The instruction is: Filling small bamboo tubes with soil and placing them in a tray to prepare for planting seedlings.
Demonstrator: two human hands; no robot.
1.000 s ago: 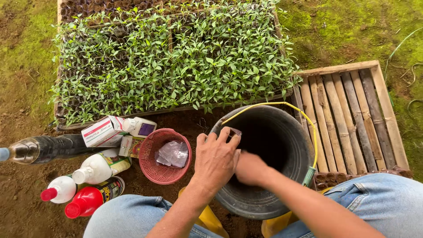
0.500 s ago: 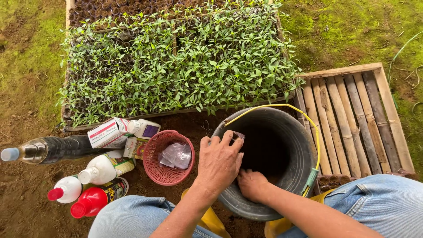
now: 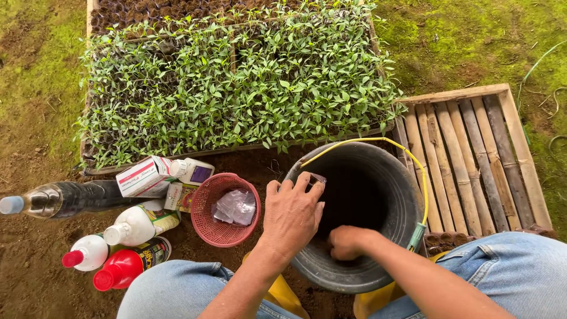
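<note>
A black bucket [image 3: 407, 195] with a yellow wire handle stands on the soil between my knees. My left hand [image 3: 292, 215] lies over its left rim, and its fingertips pinch a small clear packet [image 3: 317, 178] against the edge. Inside the bucket, my right hand [image 3: 347, 242] is low against the near wall with its fingers curled. The dark interior hides whether it holds anything.
A tray of green seedlings [image 3: 236, 88] fills the ground ahead. Left of the bucket is a red basket [image 3: 208, 227] with clear bags, boxes [image 3: 142, 176], a dark bottle [image 3: 65, 198] and white [image 3: 137, 223] and red bottles [image 3: 127, 266]. A bamboo-slat frame [image 3: 478, 153] lies to the right.
My right hand has dropped from the bucket's middle down toward the near wall. My left hand has stayed on the rim with the packet.
</note>
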